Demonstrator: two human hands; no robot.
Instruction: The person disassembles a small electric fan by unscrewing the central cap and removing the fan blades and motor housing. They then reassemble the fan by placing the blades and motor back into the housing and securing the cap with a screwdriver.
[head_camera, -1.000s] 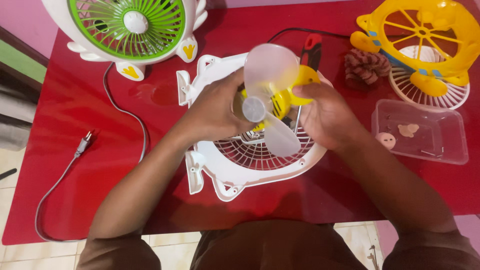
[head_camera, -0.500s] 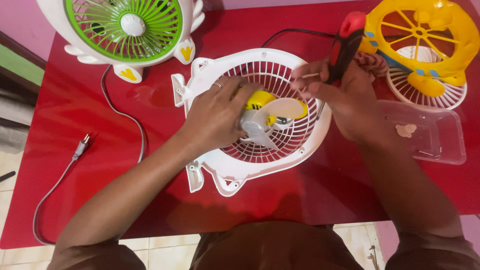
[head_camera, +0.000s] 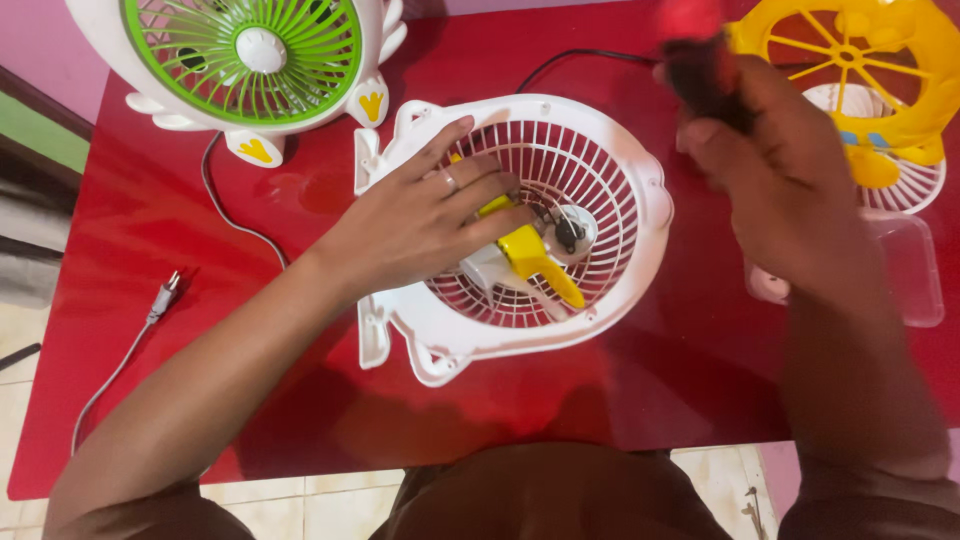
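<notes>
A white fan housing with a round grille (head_camera: 610, 160) lies flat on the red table (head_camera: 150, 250). My left hand (head_camera: 415, 215) rests on its left side, fingers pressing a yellow and white motor part (head_camera: 535, 260) at the grille's centre. My right hand (head_camera: 775, 160) is raised above the table's right side, blurred, gripping a screwdriver with a red and black handle (head_camera: 695, 60). The screwdriver's tip is hidden.
A white fan with a green grille (head_camera: 240, 50) stands at the back left, its cord and plug (head_camera: 160, 295) trailing left. A yellow fan frame (head_camera: 850, 50) over a white grille sits back right. A clear plastic tray (head_camera: 910, 270) lies beneath my right hand.
The translucent fan blade is gone from the motor. My right hand has lifted away to the right with the screwdriver, while my left hand stays on the housing.
</notes>
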